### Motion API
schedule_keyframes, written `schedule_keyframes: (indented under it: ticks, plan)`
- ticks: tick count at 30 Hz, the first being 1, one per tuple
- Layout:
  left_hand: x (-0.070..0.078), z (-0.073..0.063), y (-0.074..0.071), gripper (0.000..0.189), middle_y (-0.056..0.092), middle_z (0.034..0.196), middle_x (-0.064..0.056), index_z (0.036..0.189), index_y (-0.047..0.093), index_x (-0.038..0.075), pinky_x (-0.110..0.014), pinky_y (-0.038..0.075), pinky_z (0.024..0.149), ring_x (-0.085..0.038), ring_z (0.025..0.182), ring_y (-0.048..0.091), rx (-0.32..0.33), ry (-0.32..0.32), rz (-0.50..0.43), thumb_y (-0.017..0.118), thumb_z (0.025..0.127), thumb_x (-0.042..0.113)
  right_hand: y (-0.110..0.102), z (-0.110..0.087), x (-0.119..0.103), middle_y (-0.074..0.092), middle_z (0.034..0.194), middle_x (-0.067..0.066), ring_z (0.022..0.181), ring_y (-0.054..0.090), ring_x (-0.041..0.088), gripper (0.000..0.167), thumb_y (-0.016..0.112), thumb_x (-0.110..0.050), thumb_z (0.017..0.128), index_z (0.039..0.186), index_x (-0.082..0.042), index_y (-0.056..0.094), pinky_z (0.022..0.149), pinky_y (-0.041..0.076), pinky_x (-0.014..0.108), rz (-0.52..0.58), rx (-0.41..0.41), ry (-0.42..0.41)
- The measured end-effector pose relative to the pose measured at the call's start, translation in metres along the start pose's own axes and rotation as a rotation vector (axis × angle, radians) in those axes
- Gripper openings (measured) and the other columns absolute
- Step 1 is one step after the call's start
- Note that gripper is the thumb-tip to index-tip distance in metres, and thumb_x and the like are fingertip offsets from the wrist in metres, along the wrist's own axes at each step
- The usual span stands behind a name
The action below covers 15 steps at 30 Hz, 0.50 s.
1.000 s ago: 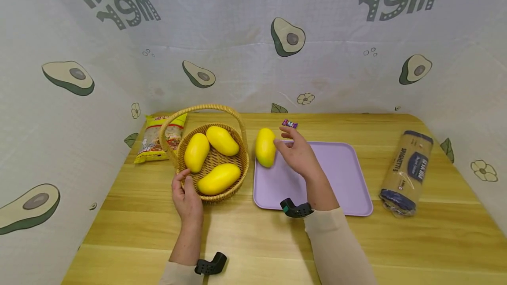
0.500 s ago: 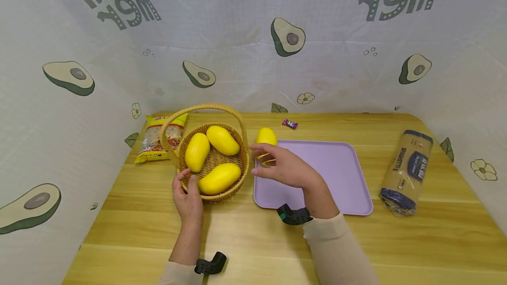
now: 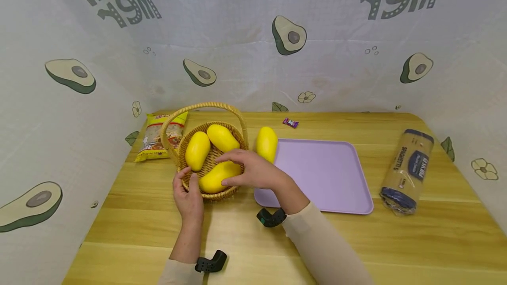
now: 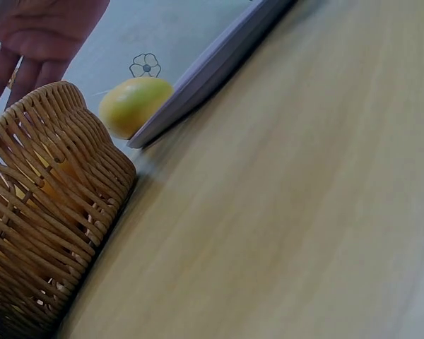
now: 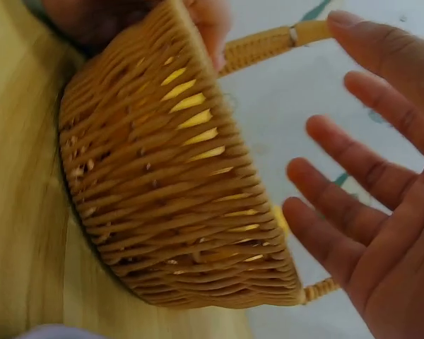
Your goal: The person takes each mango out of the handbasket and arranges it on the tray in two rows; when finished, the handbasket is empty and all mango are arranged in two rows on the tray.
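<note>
A round wicker basket [image 3: 214, 158] with a tall arched handle holds three yellow mangoes, one at the left [image 3: 197, 151], one at the back [image 3: 222, 138] and one in front [image 3: 215, 178]. My left hand [image 3: 188, 199] grips the basket's front left rim, thumb on the inner side. Over the right rim hovers my right hand [image 3: 255, 169], fingers spread above the front mango and partly covering it. In the right wrist view its fingers stand apart with nothing between them. Another mango [image 3: 267, 144] leans on the left edge of the lilac tray [image 3: 325, 175].
Behind the basket at the left lies a yellow food packet [image 3: 158, 137]. A small purple-wrapped candy [image 3: 291, 122] sits behind the tray. To the tray's right lies a spaghetti pack [image 3: 407, 173]. A printed curtain [image 3: 245, 34] encloses the wooden table [image 3: 245, 241].
My right hand has moved left from beside the mango at the tray to above the basket. That mango stays at the tray's edge. The left hand keeps its place on the rim.
</note>
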<state>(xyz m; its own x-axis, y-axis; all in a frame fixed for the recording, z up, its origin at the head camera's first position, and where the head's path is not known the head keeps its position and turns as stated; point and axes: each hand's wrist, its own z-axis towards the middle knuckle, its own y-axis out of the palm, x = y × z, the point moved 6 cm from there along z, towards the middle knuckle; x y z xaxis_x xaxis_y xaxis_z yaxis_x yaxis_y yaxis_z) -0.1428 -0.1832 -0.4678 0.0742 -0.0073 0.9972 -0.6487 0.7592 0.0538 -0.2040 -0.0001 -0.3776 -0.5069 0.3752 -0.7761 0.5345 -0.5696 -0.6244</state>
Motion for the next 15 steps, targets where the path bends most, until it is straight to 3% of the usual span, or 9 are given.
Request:
schedule_keyframes:
  ticks: [5, 15]
  plan:
    - [0.0, 0.001, 0.0, 0.027, 0.05, 0.152, -0.015, 0.121, 0.06, -0.003, -0.05, 0.014, 0.129, -0.031, 0.155, 0.027, -0.005, 0.005, 0.01, 0.059, 0.098, 0.012, 0.005, 0.019, 0.001, 0.06, 0.144, 0.002, 0.137, 0.053, 0.021, 0.056, 0.082, -0.028, 0.087, 0.139, -0.017, 0.064, 0.116, 0.044, 0.041, -0.086, -0.077, -0.041]
    - [0.0, 0.001, 0.0, 0.028, 0.046, 0.156, -0.014, 0.122, 0.06, -0.002, -0.051, 0.012, 0.13, -0.031, 0.156, 0.023, -0.013, -0.013, 0.012, 0.059, 0.099, 0.013, 0.015, 0.038, 0.011, 0.057, 0.147, 0.002, 0.138, 0.051, 0.021, 0.061, 0.083, -0.027, 0.086, 0.142, -0.017, 0.061, 0.118, 0.041, 0.041, -0.128, -0.236, 0.021]
